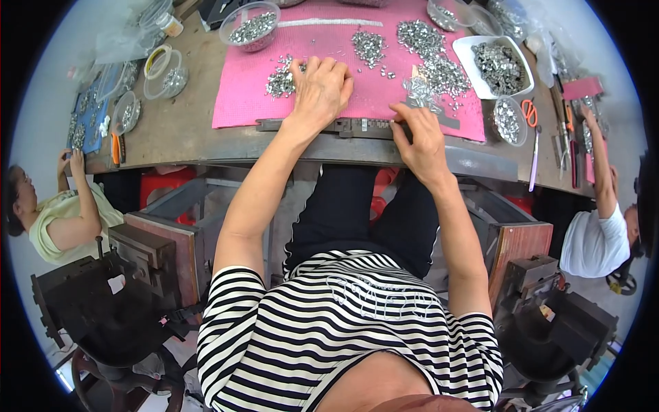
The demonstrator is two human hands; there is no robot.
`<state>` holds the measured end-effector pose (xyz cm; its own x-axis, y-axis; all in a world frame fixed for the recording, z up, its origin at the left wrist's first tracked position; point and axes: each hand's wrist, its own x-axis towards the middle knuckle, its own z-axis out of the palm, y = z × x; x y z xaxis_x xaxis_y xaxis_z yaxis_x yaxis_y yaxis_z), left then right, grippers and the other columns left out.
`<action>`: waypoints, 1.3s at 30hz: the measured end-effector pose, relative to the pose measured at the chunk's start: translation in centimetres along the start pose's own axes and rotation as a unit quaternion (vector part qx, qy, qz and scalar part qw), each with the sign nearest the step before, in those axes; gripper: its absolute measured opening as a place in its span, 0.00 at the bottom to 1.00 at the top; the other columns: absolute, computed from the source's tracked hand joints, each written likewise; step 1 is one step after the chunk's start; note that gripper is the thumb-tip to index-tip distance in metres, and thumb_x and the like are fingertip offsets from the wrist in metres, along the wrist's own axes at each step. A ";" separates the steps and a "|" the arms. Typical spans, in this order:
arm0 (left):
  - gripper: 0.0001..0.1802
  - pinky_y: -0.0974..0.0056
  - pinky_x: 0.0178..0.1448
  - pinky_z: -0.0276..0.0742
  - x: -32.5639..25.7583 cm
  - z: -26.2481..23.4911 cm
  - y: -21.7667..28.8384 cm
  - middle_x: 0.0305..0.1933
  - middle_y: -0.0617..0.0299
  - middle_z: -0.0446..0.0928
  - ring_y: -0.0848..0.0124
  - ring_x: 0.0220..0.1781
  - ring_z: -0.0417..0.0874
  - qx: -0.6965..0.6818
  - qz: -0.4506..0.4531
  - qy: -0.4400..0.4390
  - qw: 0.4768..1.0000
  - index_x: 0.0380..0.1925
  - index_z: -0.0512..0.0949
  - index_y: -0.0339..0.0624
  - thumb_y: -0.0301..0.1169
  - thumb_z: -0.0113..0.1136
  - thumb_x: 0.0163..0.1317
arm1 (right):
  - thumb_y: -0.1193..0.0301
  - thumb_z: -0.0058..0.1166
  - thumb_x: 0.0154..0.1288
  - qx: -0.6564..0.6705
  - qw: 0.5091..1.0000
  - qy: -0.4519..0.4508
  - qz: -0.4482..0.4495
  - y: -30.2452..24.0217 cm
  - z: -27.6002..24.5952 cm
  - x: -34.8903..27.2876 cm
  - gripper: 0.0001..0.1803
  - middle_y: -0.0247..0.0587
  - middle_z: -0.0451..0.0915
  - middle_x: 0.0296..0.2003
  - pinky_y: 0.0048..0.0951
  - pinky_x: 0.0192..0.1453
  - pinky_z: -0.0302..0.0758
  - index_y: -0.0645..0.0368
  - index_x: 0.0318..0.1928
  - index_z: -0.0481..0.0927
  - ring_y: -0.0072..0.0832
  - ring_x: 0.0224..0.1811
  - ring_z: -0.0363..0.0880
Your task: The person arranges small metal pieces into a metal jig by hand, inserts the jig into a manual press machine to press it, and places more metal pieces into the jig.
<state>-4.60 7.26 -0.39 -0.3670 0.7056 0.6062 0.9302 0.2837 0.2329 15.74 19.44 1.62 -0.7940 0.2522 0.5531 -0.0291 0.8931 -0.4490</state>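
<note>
My left hand [319,89] reaches over the pink mat [237,96], its fingers curled down beside a pile of small silvery metal pieces [280,81]. Its fingertips are hidden, so what they pinch does not show. At the mat's front edge lies a long dark metal bar fixture [350,128], with several small bright pieces set in its middle. Over the fixture's right part is my right hand [420,137], thumb and forefinger apart near the bar. Just beyond it lie clear slender pieces [422,95], next to a larger heap of metal pieces [445,74].
A clear round tub [250,31] and a white tray [458,51] hold metal pieces. Orange-handled scissors [528,113] and a small tub [508,123] lie right. Two other people work at the sides, one in a yellow top [65,226], one in white [596,240].
</note>
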 end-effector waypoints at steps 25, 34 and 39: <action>0.05 0.52 0.64 0.60 -2.2 -1.3 7.3 0.34 0.67 0.78 0.66 0.45 0.78 -0.161 0.029 -0.016 0.986 0.33 0.83 0.48 0.31 0.71 0.58 | 0.74 0.63 0.62 -0.077 0.997 0.006 0.010 6.4 1.8 5.8 0.07 0.47 0.81 0.31 0.40 0.40 0.77 0.63 0.40 0.86 0.42 0.33 0.82; 0.05 0.51 0.63 0.60 -1.9 -1.0 6.6 0.36 0.68 0.81 0.67 0.46 0.79 -0.141 0.011 0.007 0.990 0.38 0.85 0.49 0.30 0.67 0.62 | 0.76 0.60 0.67 0.032 0.996 0.005 0.081 1.4 -1.1 0.6 0.04 0.44 0.82 0.33 0.36 0.41 0.74 0.62 0.41 0.85 0.39 0.34 0.80; 0.06 0.49 0.66 0.59 -0.3 -0.2 4.5 0.39 0.66 0.83 0.65 0.48 0.80 -0.101 -0.003 0.001 0.995 0.41 0.86 0.49 0.31 0.64 0.65 | 0.78 0.62 0.63 0.005 0.999 0.023 0.024 1.0 -0.6 -0.6 0.04 0.40 0.81 0.35 0.37 0.48 0.70 0.60 0.39 0.85 0.38 0.40 0.79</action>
<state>-0.33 8.21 0.68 -0.3731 0.7023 0.6062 0.9107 0.1524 0.3840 16.55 20.35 1.23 -0.7661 0.3109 0.5625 0.0010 0.8758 -0.4827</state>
